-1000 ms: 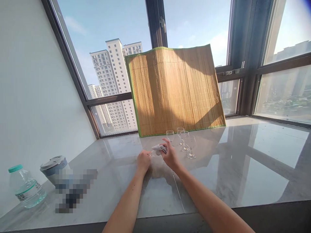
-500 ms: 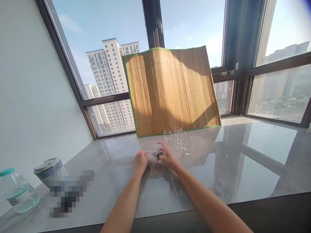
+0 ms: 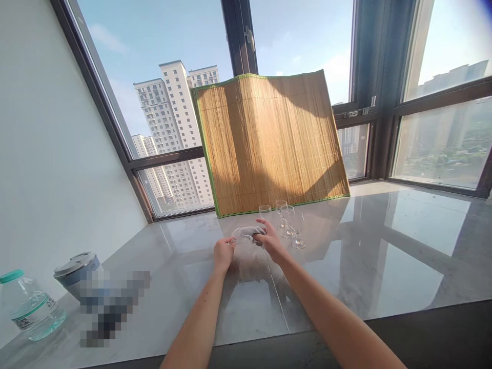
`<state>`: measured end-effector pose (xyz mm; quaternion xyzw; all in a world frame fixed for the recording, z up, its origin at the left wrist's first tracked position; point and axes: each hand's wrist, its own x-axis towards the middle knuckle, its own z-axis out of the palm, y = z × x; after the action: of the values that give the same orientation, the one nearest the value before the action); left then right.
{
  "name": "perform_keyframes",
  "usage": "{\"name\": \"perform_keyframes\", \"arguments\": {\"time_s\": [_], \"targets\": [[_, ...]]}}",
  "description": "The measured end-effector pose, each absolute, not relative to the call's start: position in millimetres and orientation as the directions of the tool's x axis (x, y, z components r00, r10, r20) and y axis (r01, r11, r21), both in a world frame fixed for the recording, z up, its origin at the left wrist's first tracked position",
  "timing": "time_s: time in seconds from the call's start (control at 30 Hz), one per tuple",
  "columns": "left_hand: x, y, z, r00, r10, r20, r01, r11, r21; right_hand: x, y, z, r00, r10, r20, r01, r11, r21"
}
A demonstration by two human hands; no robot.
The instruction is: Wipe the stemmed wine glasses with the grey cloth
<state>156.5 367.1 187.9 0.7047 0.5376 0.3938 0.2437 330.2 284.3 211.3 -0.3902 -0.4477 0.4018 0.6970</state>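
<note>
My left hand (image 3: pixel 223 253) is closed around the stem end of a small clear stemmed glass (image 3: pixel 237 233), which tilts up above the sill. In my right hand (image 3: pixel 271 241) is a bunched grey-white cloth (image 3: pixel 251 233), pinched between the fingers beside the glass bowl. The cloth covers part of the bowl, and I cannot tell whether it lies inside or over the rim. Several more stemmed glasses (image 3: pixel 296 230) stand upright just beyond and right of my right hand; one (image 3: pixel 265 211) is partly hidden behind that hand.
A bamboo mat (image 3: pixel 272 143) with green edging leans on the window behind the glasses. At the left stand a water bottle (image 3: pixel 36 312) with a green cap and a lidded cup (image 3: pixel 75 274), beside a blurred-out object (image 3: pixel 111 312). The glossy tiled sill (image 3: pixel 346 277) has a front edge.
My right hand has moved slightly up and away from the left, drawing the cloth with it. More of the cloth now shows, and the held glass is tipped higher.
</note>
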Motion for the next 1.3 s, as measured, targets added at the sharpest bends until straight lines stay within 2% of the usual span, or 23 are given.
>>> {"name": "perform_keyframes", "arguments": {"time_s": [0.13, 0.27, 0.33, 0.4, 0.5, 0.67, 0.8, 0.97, 1.13, 1.23, 1.3], "targets": [[161, 367, 191, 0.094, 0.97, 0.225, 0.347, -0.244, 0.906, 332, 288, 208, 0.45, 0.846, 0.285, -0.084, 0.358, -0.93], [169, 356, 197, 0.315, 0.94, 0.132, 0.2, -0.201, 0.959, 332, 292, 201, 0.476, 0.826, 0.301, 0.073, 0.303, -0.95], [173, 352, 198, 0.407, 0.897, 0.17, 0.208, -0.273, 0.939, 330, 293, 198, 0.433, 0.846, 0.311, 0.143, 0.277, -0.95], [176, 350, 198, 0.431, 0.864, 0.26, 0.223, -0.382, 0.897, 328, 294, 195, 0.374, 0.873, 0.313, 0.186, 0.26, -0.947], [180, 351, 194, 0.358, 0.88, 0.312, 0.229, -0.407, 0.885, 325, 294, 196, 0.286, 0.913, 0.292, 0.182, 0.248, -0.952], [180, 355, 187, 0.249, 0.958, 0.143, 0.086, -0.169, 0.982, 323, 292, 198, 0.21, 0.932, 0.297, 0.165, 0.265, -0.95], [176, 359, 186, 0.135, 0.987, 0.09, -0.027, -0.087, 0.996, 326, 296, 190, 0.227, 0.907, 0.356, 0.315, 0.277, -0.908], [170, 363, 183, 0.108, 0.98, 0.167, 0.168, -0.184, 0.968, 335, 302, 175, 0.344, 0.841, 0.418, 0.551, 0.18, -0.815], [170, 364, 182, 0.166, 0.966, 0.2, 0.238, -0.236, 0.942, 339, 306, 170, 0.426, 0.812, 0.399, 0.561, 0.109, -0.82], [175, 364, 183, 0.235, 0.955, 0.182, 0.138, -0.218, 0.966, 340, 306, 174, 0.435, 0.835, 0.336, 0.502, 0.085, -0.861], [178, 363, 184, 0.259, 0.956, 0.14, 0.074, -0.164, 0.984, 339, 306, 177, 0.416, 0.865, 0.282, 0.404, 0.102, -0.909]]}}
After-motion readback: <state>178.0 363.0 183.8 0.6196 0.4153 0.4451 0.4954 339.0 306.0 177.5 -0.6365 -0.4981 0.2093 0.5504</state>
